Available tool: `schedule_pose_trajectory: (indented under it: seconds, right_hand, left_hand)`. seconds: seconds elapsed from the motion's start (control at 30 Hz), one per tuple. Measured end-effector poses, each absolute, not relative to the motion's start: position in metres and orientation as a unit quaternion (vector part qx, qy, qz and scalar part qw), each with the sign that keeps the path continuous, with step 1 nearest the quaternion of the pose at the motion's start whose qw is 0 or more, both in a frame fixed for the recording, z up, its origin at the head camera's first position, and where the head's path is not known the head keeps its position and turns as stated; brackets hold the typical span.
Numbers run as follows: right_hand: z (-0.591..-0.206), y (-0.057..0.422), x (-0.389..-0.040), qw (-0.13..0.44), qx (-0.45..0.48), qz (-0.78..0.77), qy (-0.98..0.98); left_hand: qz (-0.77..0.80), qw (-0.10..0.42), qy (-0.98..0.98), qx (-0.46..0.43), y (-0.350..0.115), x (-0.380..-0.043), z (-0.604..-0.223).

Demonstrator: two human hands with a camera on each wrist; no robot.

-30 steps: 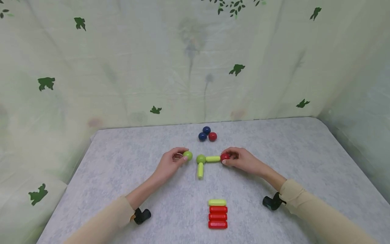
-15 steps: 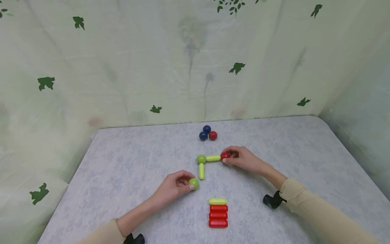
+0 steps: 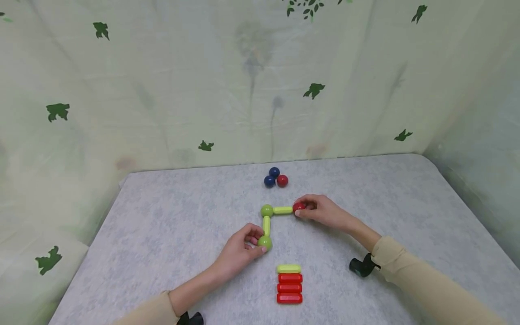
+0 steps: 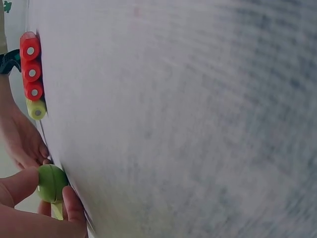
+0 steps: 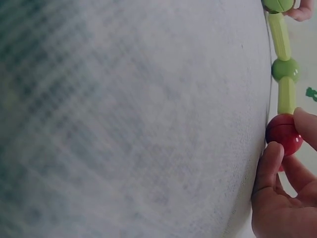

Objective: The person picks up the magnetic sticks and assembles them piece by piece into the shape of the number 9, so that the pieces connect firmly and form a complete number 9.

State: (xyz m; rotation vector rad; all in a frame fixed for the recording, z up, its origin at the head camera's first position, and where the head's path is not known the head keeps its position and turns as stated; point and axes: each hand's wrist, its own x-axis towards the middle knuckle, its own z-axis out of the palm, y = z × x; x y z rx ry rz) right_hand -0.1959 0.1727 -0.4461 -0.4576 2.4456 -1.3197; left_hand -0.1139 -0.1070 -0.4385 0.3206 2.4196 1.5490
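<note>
My left hand [image 3: 241, 250] pinches a green ball [image 4: 51, 182] at the near end of a yellow-green rod [image 3: 266, 225]. That rod runs away from me to a second green ball [image 3: 266, 210]. From this corner another yellow-green rod [image 3: 283, 210] reaches right to a red ball [image 5: 284, 134]. My right hand [image 3: 322, 211] holds the red ball between thumb and fingers. Balls and rods together form an L on the table. In the right wrist view the rods meet the balls end to end.
Beyond the L, two blue balls [image 3: 269, 181] and a loose red ball [image 3: 282, 181] sit clustered on the grey table [image 3: 170, 212]. Nearer me lie a yellow-green rod [image 3: 289, 268] and several red rods [image 3: 290, 288] side by side. A printed curtain [image 3: 162, 90] hangs behind.
My left hand has brought its green ball from left of the corner ball toward me, then right to the near rod's end. My right hand has stayed on the red ball.
</note>
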Motion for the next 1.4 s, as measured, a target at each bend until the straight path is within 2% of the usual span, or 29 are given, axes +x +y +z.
schedule_pose_trajectory:
  seconds: [0.3, 0.57, 0.87, 1.1, 1.23, 1.4]
  right_hand:
    - [-0.440, 0.172, -0.199, 0.159, -0.154, -0.453, 0.864]
    - [-0.442, 0.168, -0.191, 0.124, -0.148, -0.443, 0.876]
    - [-0.438, 0.170, -0.161, 0.101, -0.088, -0.474, 0.870]
    - [-0.429, 0.172, -0.129, 0.073, -0.126, -0.437, 0.888]
    - [-0.425, 0.168, -0.110, 0.102, -0.176, -0.420, 0.885]
    - [-0.421, 0.162, -0.087, 0.168, -0.239, -0.419, 0.860]
  left_hand:
    - [0.521, 0.127, 0.836, 0.115, -0.105, -0.117, -0.439]
    - [0.535, 0.147, 0.825, 0.104, -0.105, -0.118, -0.433]
    - [0.570, 0.172, 0.801, 0.059, -0.103, -0.115, -0.428]
    - [0.580, 0.160, 0.798, 0.040, -0.098, -0.108, -0.427]
    - [0.563, 0.149, 0.811, 0.045, -0.095, -0.105, -0.428]
    - [0.545, 0.128, 0.827, 0.056, -0.093, -0.102, -0.432]
